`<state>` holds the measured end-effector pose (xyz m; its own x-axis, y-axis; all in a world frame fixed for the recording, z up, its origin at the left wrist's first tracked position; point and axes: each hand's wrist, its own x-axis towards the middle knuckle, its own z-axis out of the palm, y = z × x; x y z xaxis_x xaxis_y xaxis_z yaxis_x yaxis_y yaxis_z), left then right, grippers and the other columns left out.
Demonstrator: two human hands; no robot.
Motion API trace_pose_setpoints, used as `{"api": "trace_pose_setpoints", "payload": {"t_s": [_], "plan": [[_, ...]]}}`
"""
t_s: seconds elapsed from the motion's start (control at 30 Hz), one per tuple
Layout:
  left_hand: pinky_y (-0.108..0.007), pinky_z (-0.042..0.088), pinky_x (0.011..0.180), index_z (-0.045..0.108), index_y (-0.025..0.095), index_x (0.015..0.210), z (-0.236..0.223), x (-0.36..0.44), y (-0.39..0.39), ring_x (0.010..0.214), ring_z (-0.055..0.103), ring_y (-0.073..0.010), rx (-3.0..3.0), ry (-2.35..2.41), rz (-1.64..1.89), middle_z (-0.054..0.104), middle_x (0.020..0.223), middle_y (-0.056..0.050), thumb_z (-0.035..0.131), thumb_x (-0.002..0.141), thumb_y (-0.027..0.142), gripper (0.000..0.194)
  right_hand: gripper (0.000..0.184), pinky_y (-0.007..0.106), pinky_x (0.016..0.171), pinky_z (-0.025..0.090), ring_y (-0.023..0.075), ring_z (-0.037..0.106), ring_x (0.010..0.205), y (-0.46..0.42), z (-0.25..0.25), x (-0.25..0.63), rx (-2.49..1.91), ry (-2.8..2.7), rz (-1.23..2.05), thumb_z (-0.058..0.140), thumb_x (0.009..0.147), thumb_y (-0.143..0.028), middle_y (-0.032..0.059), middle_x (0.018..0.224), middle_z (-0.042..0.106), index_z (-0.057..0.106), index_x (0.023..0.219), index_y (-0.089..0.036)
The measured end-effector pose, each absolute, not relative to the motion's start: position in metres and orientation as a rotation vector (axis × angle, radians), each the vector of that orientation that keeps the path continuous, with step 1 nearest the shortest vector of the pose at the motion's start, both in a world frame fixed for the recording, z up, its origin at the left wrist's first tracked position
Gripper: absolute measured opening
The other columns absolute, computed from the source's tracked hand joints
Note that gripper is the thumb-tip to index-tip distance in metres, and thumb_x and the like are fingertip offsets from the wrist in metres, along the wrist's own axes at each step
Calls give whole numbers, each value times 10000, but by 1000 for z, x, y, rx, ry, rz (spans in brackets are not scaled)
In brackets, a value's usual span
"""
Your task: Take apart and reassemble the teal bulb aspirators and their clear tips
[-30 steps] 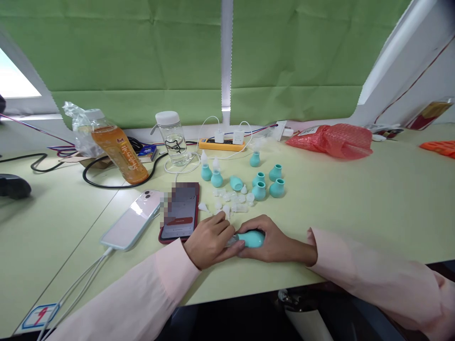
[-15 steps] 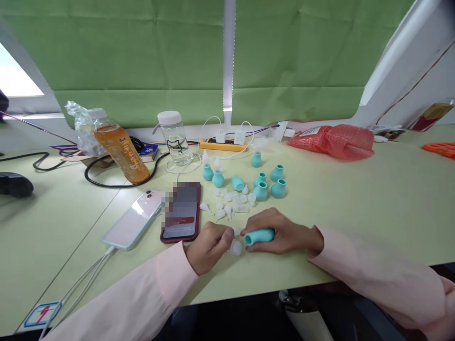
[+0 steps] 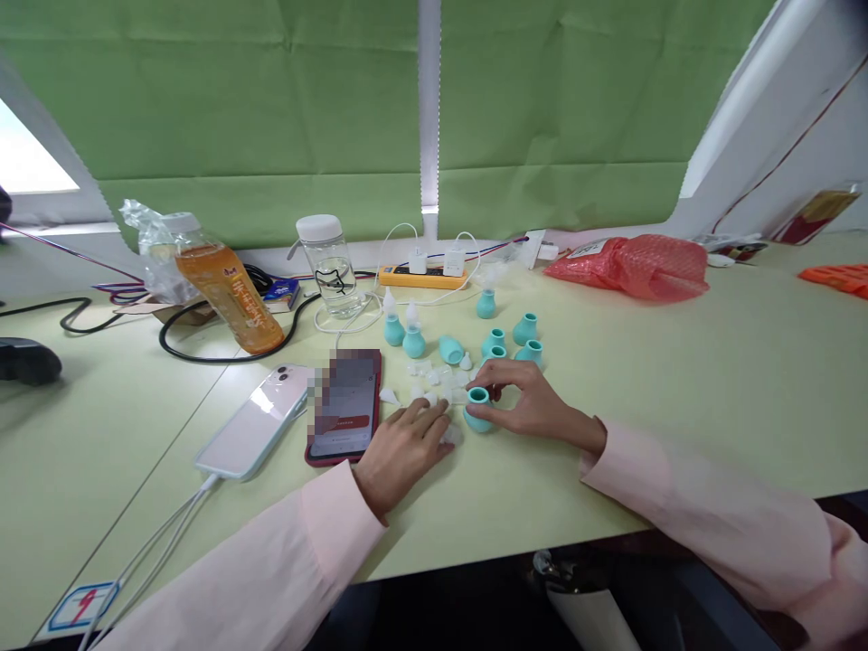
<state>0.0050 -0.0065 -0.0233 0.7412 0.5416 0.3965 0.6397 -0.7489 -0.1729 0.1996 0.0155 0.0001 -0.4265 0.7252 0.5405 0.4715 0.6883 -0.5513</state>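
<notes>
My right hand (image 3: 525,398) grips a teal rubber bulb (image 3: 478,418) between thumb and fingers, upright with its round mouth facing up. Left of it, my left hand (image 3: 407,448) is open, palm down, its fingers stretched over the small translucent plastic parts (image 3: 424,369). A clear piece (image 3: 450,436) shows by its thumb and fingers; whether the hand bears on it is hidden. More teal bulbs (image 3: 525,329) stand behind my right hand, and one bulb (image 3: 451,350) lies on its side. Two bulbs (image 3: 413,342) have pale pointed tips fitted on top.
Left of my left hand lie a red-cased phone (image 3: 376,389) and a white phone (image 3: 258,420) with a cable. Behind stand a tea bottle (image 3: 231,294), a clear water bottle (image 3: 335,276) and an orange power strip (image 3: 400,278). A red bubble-wrap bag (image 3: 630,267) rests at the back right.
My right hand has turned the teal bulb from lying sideways to upright and moved slightly away from me. My left hand has opened from a pinch on a clear piece and reached over the small parts.
</notes>
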Motion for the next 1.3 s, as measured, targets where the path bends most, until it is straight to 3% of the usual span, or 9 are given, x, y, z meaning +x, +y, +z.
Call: {"api": "trace_pose_setpoints", "payload": {"t_s": [0.13,0.23,0.43,0.77,1.0,1.17,1.3], "plan": [[-429,416,825,516,147,1076,-27,6,-6,1073,425,-300,-2475,-1097,-397,492,1185,-115,434,816,241,288,123,224,477,431,91,491,512,16,0,202,-888,-2074,296,610,658,-266,18,622,557,595,707,-154],[-487,330,900,391,156,1216,-30,7,-7,1138,359,-302,-2475,-1140,-303,369,1297,-115,376,842,252,387,110,218,442,416,82,474,482,18,11,209,-900,-1893,170,612,658,-271,12,631,557,590,691,-169],[-545,237,930,201,131,1309,-26,5,-9,1229,208,-312,-2586,-1146,-166,174,1381,-121,256,838,467,582,190,240,536,480,112,550,585,55,42,234,-1099,-1574,73,578,683,-343,27,773,596,602,778,-180],[-535,167,959,199,168,1308,-21,6,-11,1260,152,-270,-2628,-1070,-206,167,1382,-130,234,820,520,603,244,267,599,444,167,576,648,127,33,230,-1621,-2107,133,583,621,-310,67,745,646,644,773,-129],[-544,175,955,147,183,1319,-22,5,-13,1269,122,-259,-2719,-1021,-215,141,1393,-76,164,852,470,548,267,256,636,428,174,560,749,135,34,214,-1619,-2206,10,549,660,-310,75,833,622,613,841,-125],[-519,186,967,128,191,1322,-20,7,-14,1267,138,-252,-2815,-966,-193,147,1391,-70,180,836,506,581,297,252,581,415,190,557,727,140,32,210,-1749,-2356,39,610,609,-325,97,818,611,614,822,-119],[-509,190,972,126,171,1322,-17,8,-14,1267,132,-258,-2876,-978,-125,151,1388,-94,231,833,494,595,532,322,692,402,264,508,912,128,36,198,-1742,-2315,-73,576,656,-376,123,972,572,479,1119,-132]]}}
